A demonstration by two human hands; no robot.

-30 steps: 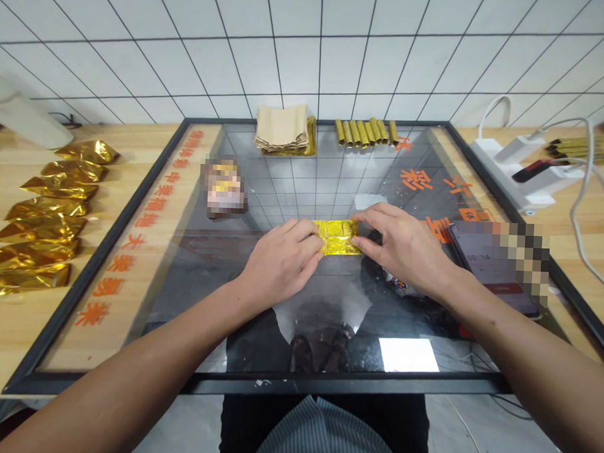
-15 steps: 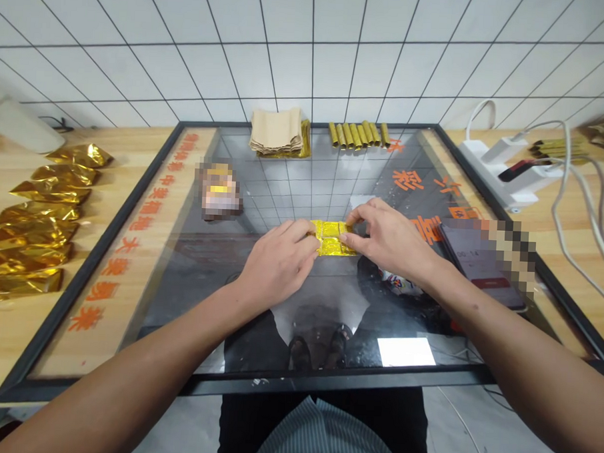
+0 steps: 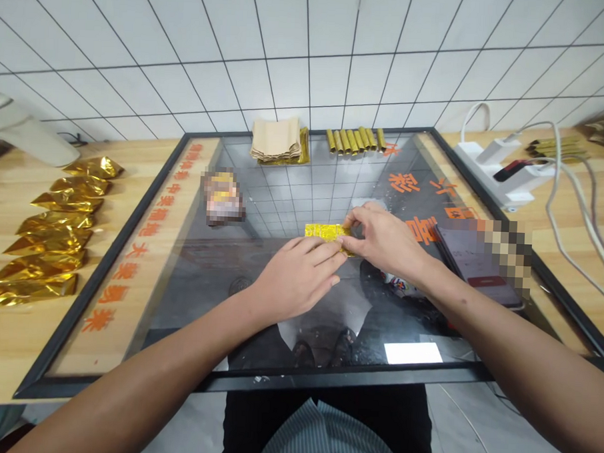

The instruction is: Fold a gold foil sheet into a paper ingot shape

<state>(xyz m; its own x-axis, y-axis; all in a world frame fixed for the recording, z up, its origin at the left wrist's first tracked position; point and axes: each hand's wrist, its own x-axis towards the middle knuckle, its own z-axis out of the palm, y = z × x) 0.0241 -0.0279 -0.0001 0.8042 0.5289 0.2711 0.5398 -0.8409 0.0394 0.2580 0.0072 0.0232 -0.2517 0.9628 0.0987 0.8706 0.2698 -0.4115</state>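
A piece of gold foil lies on the black-framed glass panel atop a wooden bench, its long axis running left to right, just beyond the left hand and to the left of the right hand and its grip. Both hands touch it: the left's fingers lie together across its near side, thumb apart, while the right's thumb and forefinger meet its right end, though whether they pinch it cannot be told.

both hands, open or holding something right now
Left hand: open, fingers extended over the near side of the gold foil strip.
Right hand: partly open, thumb and index finger apart at the gold foil strip's right end.
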